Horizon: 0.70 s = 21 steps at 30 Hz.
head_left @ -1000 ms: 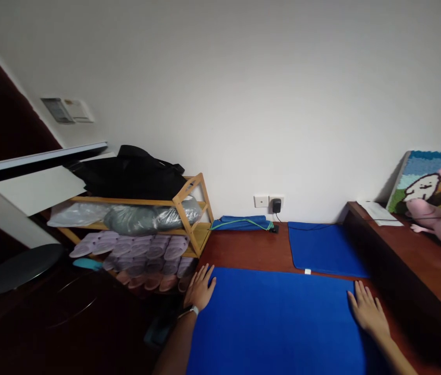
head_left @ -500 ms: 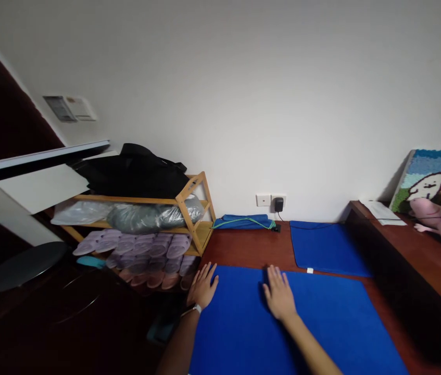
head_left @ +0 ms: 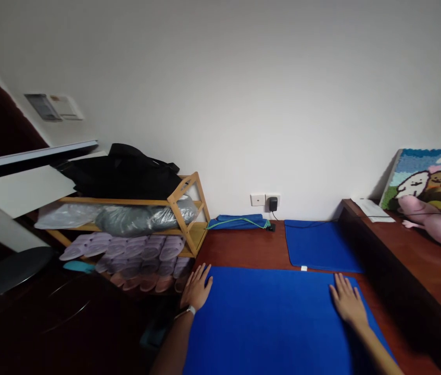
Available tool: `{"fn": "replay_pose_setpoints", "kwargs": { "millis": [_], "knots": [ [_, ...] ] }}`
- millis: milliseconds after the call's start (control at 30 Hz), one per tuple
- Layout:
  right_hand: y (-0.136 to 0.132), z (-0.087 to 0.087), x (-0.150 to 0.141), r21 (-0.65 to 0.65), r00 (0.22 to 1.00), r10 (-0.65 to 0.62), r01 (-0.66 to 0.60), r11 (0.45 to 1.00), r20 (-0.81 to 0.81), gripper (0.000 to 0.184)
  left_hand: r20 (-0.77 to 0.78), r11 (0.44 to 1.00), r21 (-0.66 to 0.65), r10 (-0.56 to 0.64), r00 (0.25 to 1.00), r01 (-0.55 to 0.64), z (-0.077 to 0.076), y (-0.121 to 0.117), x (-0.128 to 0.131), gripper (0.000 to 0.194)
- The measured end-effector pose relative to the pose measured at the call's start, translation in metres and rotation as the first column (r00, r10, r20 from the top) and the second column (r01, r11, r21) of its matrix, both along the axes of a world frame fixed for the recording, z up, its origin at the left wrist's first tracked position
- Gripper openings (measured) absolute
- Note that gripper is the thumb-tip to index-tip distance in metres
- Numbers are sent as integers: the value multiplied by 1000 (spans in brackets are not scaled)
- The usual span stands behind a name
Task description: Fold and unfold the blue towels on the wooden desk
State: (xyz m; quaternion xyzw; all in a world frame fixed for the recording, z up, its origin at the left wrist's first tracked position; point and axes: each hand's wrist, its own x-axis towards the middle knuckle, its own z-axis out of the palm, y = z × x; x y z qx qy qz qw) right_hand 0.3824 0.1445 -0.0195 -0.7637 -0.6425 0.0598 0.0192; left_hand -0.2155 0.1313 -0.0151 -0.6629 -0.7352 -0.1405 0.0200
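A large blue cloth [head_left: 271, 317] lies flat on the reddish-brown wooden surface [head_left: 243, 250]. At its far left corner rests my left hand [head_left: 197, 287], fingers stretched out and a band on the wrist. My right hand [head_left: 349, 302] lies flat near the far right corner of the same cloth, fingers extended. Neither hand grips anything. Just beyond the large cloth, a smaller blue cloth [head_left: 319, 245] with a white tag lies spread out. Against the wall sits a folded blue cloth [head_left: 238, 222] with a green cord along it.
To the left stands a wooden rack [head_left: 189, 219] with lilac slippers [head_left: 153, 247], plastic-wrapped items and a black bag [head_left: 122, 169]. A black plug [head_left: 273, 204] is in the wall socket. On the raised ledge at right are a pink plush toy [head_left: 435, 221] and a fuzzy picture [head_left: 419, 174].
My right hand has moved right across the large cloth, from its middle to near its right corner. The left hand stays at the left corner. The view has turned slightly right.
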Motion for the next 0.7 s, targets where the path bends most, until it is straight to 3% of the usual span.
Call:
{"fn": "replay_pose_setpoints", "kwargs": {
  "millis": [67,133,367,500,600,700],
  "knots": [
    [3,-6,32,10,998,-64,63,998,9,80,1,1000,-3,2,1000,-2,-1,1,-1,55],
    [5,-9,45,18,997,-82,82,996,6,83,-2,1000,-2,3,1000,-3,-2,1,-3,55],
    [5,-9,43,9,996,-89,89,996,-5,81,-7,1000,8,-4,1000,4,-1,0,-1,55],
    [9,0,38,-16,992,-127,127,992,2,80,-15,1000,9,-7,1000,7,1,-2,1,55],
    [11,20,-6,49,990,-141,140,989,14,76,-9,1000,-2,-9,1000,9,2,-3,2,55],
    [5,46,-102,153,996,79,-72,986,-38,73,1,1000,-9,-10,1000,10,4,-3,3,55]
  ]
}}
